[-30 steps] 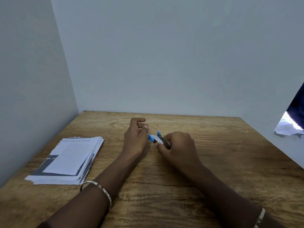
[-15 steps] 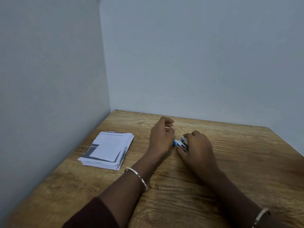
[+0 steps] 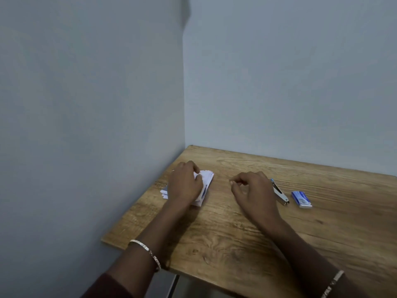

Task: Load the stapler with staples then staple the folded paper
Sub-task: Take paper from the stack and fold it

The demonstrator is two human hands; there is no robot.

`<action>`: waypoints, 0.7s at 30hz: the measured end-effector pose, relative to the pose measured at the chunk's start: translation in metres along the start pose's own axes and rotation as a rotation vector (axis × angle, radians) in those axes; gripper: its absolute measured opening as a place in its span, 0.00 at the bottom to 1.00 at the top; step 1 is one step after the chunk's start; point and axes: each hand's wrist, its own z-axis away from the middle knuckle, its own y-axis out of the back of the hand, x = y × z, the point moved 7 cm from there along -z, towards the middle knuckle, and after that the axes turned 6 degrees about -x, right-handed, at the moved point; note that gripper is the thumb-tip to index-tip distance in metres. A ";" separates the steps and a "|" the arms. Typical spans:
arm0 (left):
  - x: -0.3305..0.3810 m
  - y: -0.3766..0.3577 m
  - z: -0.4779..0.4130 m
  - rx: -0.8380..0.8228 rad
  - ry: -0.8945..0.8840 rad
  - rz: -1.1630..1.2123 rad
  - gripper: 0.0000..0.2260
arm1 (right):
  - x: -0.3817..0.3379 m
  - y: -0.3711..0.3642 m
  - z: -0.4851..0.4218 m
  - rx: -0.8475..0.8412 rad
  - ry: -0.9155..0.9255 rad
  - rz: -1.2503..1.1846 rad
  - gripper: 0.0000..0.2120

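Observation:
My left hand (image 3: 185, 183) lies on the stack of folded white papers (image 3: 205, 186) at the table's left edge, fingers curled over the top sheets. Hovering just over the wood to the right of the stack, my right hand (image 3: 250, 190) holds nothing, its fingers loosely curled. The small stapler (image 3: 280, 193), silver with a blue tip, lies flat on the table right behind that hand. A blue staple box (image 3: 301, 198) rests a little further right.
The wooden table (image 3: 257, 237) sits in a corner between two grey walls. Its left edge runs close to the paper stack, and its front edge is near my forearms. A metal leg (image 3: 173, 284) shows below.
My left hand moved left onto the paper stack. My right hand let go of the stapler, which now lies on the table. The view swung left, bringing the staple box into sight.

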 end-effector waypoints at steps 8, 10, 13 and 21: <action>-0.045 0.006 -0.008 -0.230 0.246 -0.243 0.32 | 0.004 -0.013 0.013 -0.045 0.055 -0.018 0.04; -0.051 0.003 -0.014 -0.292 0.289 -0.189 0.34 | 0.007 -0.012 0.015 -0.068 0.044 -0.003 0.05; -0.057 0.001 -0.019 -0.360 0.360 -0.139 0.35 | 0.009 -0.013 0.016 -0.086 0.026 0.052 0.06; -0.083 0.002 -0.021 -0.317 0.558 0.124 0.37 | 0.012 -0.014 0.017 -0.098 0.002 0.119 0.07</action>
